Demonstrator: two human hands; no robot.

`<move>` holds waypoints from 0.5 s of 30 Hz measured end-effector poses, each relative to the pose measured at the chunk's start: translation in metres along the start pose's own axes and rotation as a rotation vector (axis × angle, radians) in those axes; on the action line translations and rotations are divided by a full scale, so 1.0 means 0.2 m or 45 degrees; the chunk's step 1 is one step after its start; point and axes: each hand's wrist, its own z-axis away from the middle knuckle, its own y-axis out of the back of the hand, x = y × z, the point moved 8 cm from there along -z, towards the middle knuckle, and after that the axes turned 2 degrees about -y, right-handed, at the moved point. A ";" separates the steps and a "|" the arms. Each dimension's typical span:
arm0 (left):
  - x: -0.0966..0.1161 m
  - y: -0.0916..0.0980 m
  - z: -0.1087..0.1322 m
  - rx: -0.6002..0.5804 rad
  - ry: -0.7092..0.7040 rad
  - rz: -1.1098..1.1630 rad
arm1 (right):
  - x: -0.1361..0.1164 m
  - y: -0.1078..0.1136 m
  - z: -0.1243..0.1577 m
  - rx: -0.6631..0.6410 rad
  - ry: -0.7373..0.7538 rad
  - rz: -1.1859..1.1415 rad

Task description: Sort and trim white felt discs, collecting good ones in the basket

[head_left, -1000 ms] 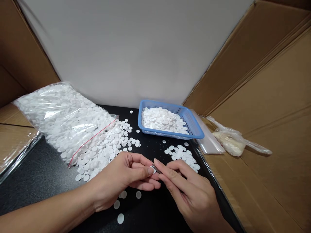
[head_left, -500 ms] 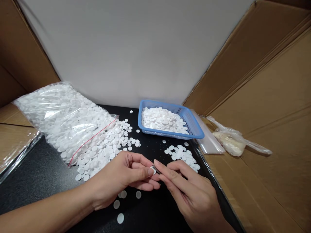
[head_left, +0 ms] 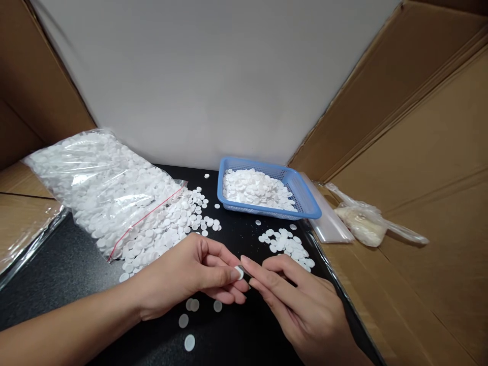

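Left hand point(head_left: 186, 277) pinches white disc point(head_left: 239, 272).

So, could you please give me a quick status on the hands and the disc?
Left hand pinching one white disc at fingertips. Right hand touching the disc, holding a thin tool, barely visible. Loose discs on mat beneath.

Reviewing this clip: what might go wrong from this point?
The small white disc is pinched only at the left hand fingertips while the right hand works a thin tool against it; it may slip and land among the loose discs below. The small pile lies near the black mat's edge and might get knocked off.
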 end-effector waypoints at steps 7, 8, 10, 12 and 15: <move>0.01 0.01 0.01 0.023 0.039 -0.064 | 0.04 0.02 -0.01 -0.006 -0.113 -0.078; 0.01 0.01 0.01 0.033 0.044 -0.066 | 0.05 0.02 -0.01 0.003 -0.128 -0.089; 0.00 0.01 0.01 0.040 0.046 -0.070 | 0.05 0.03 -0.01 0.017 -0.131 -0.093; 0.00 0.01 0.01 0.026 0.037 -0.071 | 0.04 0.03 0.00 0.023 -0.104 -0.080; 0.00 0.01 0.00 0.001 0.018 -0.067 | 0.01 0.02 -0.01 0.002 -0.039 -0.055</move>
